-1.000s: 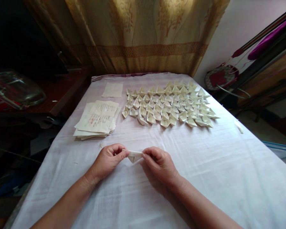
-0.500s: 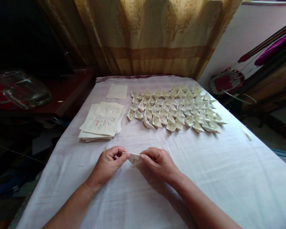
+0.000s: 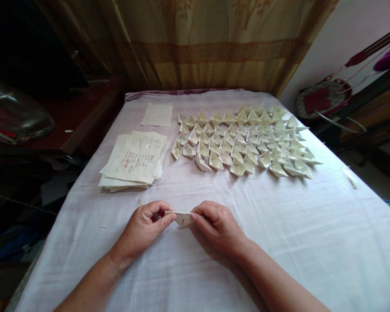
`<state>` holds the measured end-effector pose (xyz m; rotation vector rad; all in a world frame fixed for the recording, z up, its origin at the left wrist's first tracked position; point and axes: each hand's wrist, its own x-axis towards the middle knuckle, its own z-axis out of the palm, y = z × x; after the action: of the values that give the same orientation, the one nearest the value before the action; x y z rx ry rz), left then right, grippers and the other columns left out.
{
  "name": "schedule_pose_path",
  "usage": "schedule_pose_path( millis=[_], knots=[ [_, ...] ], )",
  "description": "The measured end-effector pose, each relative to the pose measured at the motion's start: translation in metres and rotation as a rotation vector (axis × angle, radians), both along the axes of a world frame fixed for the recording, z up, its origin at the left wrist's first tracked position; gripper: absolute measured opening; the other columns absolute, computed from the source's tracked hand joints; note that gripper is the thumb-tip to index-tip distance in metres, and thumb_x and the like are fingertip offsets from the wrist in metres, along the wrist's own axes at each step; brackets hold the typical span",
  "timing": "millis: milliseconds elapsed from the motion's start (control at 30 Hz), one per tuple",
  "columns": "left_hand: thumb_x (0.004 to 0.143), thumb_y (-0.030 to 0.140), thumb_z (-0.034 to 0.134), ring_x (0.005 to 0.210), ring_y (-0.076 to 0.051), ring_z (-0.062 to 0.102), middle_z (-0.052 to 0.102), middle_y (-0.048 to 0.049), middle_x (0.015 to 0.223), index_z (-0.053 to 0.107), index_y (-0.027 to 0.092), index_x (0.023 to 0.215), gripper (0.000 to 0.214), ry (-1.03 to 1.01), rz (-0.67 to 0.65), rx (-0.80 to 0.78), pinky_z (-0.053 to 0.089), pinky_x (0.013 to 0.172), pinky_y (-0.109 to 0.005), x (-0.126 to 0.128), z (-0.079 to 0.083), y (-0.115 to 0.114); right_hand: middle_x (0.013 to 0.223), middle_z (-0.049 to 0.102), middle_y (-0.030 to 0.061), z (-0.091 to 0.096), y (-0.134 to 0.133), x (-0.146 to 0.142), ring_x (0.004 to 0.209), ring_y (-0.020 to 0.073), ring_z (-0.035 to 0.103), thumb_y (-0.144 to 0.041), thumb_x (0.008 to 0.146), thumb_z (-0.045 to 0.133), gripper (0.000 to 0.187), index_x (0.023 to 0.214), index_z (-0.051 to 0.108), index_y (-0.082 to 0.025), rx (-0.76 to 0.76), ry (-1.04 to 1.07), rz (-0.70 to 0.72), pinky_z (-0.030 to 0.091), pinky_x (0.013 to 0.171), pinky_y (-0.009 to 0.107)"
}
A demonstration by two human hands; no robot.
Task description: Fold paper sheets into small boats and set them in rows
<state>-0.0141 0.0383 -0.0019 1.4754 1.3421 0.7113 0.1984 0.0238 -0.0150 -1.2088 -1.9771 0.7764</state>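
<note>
Folded paper: pinched between both hands, low over white cloth.
Left hand: closed on its left end.
Right hand: closed on its right end.
Paper boats: rows at 1 o'clock.
Sheet stack: at 11 o'clock.

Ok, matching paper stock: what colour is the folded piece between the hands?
Off-white folded piece, clearest in the head view.

I see a room in someone's home: a patterned gold curtain hangs behind a surface spread with a white sheet, dark wooden furniture stands at the left, and a cloth bag hangs by the right wall.
</note>
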Motion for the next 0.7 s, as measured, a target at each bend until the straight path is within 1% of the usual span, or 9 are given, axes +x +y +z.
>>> schedule_pose_path(
  millis=[133,233,367,467,700],
  knots=[
    [0.074,0.038,0.066,0.054,-0.011,0.048,0.055,0.0030,0.058,0.068,0.017,0.074,0.022,-0.005,0.012,-0.014,0.039,0.051,-0.020,0.0010,0.0040,-0.0007,0.069,0.064,0.0020,-0.0021,-0.0009,-0.0008,0.064,0.0138,0.057,-0.021,0.095,0.051,0.020,0.079,0.063,-0.019,0.074,-0.023,-0.010,0.042,0.062,0.025],
    [0.076,0.041,0.066,0.052,-0.011,0.046,0.053,0.0033,0.056,0.069,0.017,0.077,0.024,-0.017,0.000,-0.008,0.037,0.048,-0.019,0.0009,0.0069,-0.0012,0.070,0.064,0.0025,-0.0028,-0.0013,-0.0004,0.065,0.0142,0.057,-0.021,0.095,0.049,0.021,0.080,0.063,-0.019,0.104,-0.030,-0.010,0.042,0.062,0.025],
    [0.081,0.043,0.063,0.052,-0.011,0.046,0.054,0.0016,0.053,0.071,0.017,0.071,0.029,-0.040,-0.017,0.010,0.035,0.046,-0.019,-0.0003,0.0074,-0.0013,0.072,0.064,0.0028,-0.0024,-0.0023,0.0001,0.067,0.0145,0.058,-0.022,0.097,0.048,0.022,0.082,0.064,-0.019,0.117,-0.023,0.010,0.044,0.063,0.025],
    [0.081,0.041,0.064,0.052,-0.011,0.047,0.056,0.0014,0.054,0.072,0.017,0.069,0.028,-0.046,0.002,0.015,0.037,0.048,-0.020,-0.0006,0.0060,-0.0016,0.071,0.064,0.0026,-0.0015,-0.0031,-0.0001,0.066,0.0143,0.058,-0.022,0.097,0.049,0.022,0.081,0.064,-0.019,0.119,-0.012,0.005,0.043,0.063,0.025],
    [0.078,0.039,0.065,0.054,-0.013,0.052,0.064,-0.0002,0.058,0.074,0.017,0.070,0.025,-0.034,-0.003,0.022,0.042,0.054,-0.021,0.0005,0.0065,-0.0018,0.070,0.064,0.0018,-0.0006,-0.0036,-0.0010,0.065,0.0138,0.057,-0.021,0.095,0.050,0.020,0.079,0.063,-0.019,0.095,0.005,-0.008,0.042,0.062,0.025]
  ],
)
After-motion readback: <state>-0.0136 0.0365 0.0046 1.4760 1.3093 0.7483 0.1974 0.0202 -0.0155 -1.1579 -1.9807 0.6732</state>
